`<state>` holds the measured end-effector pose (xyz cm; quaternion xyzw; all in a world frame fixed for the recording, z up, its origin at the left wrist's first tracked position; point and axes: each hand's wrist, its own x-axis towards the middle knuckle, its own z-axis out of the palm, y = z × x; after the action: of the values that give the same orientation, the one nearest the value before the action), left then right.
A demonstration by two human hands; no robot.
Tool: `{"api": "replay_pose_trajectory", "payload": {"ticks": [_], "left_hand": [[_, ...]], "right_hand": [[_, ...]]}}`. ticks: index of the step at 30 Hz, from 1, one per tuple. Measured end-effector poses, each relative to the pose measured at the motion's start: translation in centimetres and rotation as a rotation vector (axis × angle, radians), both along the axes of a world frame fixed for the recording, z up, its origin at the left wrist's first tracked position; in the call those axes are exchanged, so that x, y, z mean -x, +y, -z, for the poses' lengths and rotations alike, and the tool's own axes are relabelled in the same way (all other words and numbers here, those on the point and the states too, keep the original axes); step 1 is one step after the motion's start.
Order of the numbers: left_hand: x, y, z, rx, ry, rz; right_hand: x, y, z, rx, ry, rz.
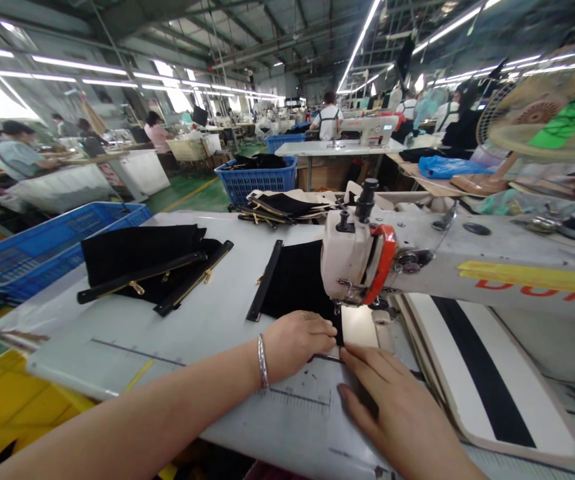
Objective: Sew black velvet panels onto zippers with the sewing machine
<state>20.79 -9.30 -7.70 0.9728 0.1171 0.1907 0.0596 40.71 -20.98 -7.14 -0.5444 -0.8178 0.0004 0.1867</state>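
Note:
A black fabric piece (294,277) with a zipper strip (265,280) along its left edge lies on the sewing machine's table, its right side under the machine head (350,260). My left hand (297,343), with a silver bangle at the wrist, has its fingers curled together on the near edge of this fabric, close to the needle area. Just right of it, my right hand (392,393) lies palm down with fingers stretched and thumb apart, its fingertips at the fabric's near right corner. The fingertips of both hands almost meet. The needle tip is hard to make out.
More black zippered pieces (142,263) lie on the left of the table, with another pile (287,205) behind. White panels with a black stripe (482,367) are stacked at right. Blue crates (67,233) and a yellow bin (12,400) flank the table. Other people work farther back.

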Motion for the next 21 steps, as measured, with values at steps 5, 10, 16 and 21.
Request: {"api": "replay_pose_trajectory", "payload": {"ticks": [5,10,16,21], "left_hand": [[-0.6,2.1,0.3,-0.004,0.034,-0.001],[-1.2,4.0,0.9,0.038,-0.018,-0.046],[-1.7,4.9,0.8,0.090,-0.072,-0.134],[-1.8,4.9,0.9,0.115,-0.090,-0.187]], "right_hand": [[-0.2,1.7,-0.2,0.054,-0.036,0.026],[-0.1,3.1,-0.1,0.076,-0.049,0.028],[-0.2,3.9,0.4,0.063,-0.054,0.049],[-0.1,4.1,0.6,0.070,-0.059,0.059]]}}
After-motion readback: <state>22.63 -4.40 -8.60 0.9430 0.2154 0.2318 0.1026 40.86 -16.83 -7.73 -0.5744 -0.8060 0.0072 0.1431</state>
